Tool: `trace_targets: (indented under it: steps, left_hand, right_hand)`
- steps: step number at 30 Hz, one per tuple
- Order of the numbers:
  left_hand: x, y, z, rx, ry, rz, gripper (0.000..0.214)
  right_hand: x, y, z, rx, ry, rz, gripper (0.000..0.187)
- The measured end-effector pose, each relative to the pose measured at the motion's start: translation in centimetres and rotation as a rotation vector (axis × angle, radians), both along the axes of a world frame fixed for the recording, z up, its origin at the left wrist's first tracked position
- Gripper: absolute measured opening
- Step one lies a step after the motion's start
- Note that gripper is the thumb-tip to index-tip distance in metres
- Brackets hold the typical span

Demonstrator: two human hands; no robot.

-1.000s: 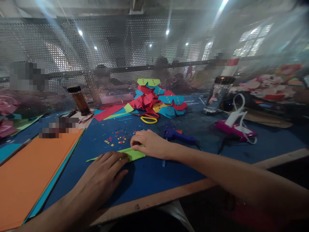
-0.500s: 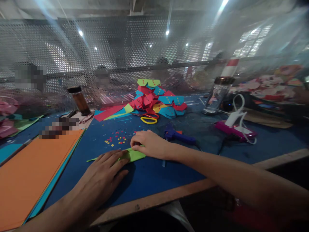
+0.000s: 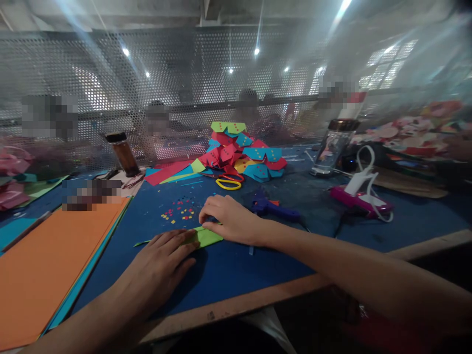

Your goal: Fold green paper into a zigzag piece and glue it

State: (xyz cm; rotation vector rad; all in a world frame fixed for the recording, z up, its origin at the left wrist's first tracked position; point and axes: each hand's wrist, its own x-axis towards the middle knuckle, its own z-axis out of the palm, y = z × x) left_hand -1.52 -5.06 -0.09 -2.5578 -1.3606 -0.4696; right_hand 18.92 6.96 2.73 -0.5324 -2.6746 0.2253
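Observation:
A folded strip of bright green paper (image 3: 208, 238) lies on the blue table top in front of me. My left hand (image 3: 162, 263) rests flat across its left part, fingers stretched out and pressing it down. At the paper's upper right edge is my right hand (image 3: 230, 219), its fingers curled and thumb near the index finger, closed on the paper. The exact fingertip contact is partly hidden. Tiny red, yellow and blue paper bits (image 3: 179, 211) are scattered just beyond the hands. A blue glue gun (image 3: 275, 206) lies right of my right hand.
Scissors (image 3: 228, 184) with red and yellow handles lie before a pile of coloured paper shapes (image 3: 230, 155). Orange sheets (image 3: 62, 265) are stacked at left. A dark bottle (image 3: 124, 155), a clear bottle (image 3: 330, 150) and a purple power strip (image 3: 361, 200) stand around the table.
Both hands stay on the green paper in nearly the same pose. The whole view has shifted very slightly.

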Motion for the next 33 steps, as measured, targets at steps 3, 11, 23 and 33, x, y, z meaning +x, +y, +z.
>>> trace_targets:
  steps: [3, 11, 23, 33]
  left_hand:
    - [0.0, 0.0, 0.1, -0.025, -0.006, -0.011, 0.03]
    - [0.1, 0.5, 0.5, -0.077, -0.12, -0.031, 0.026]
    - [1.1, 2.0, 0.9, -0.181, -0.271, 0.16, 0.014]
    - [1.2, 2.0, 0.8, -0.184, -0.279, 0.162, 0.013]
  right_hand:
    - [0.1, -0.5, 0.5, -0.024, 0.002, 0.167, 0.015]
    - [0.2, -1.0, 1.1, -0.015, -0.136, 0.335, 0.02]
    - [0.4, -1.0, 1.7, 0.083, -0.2, 0.378, 0.019]
    - [0.9, -1.3, 2.3, 0.062, -0.234, 0.336, 0.017]
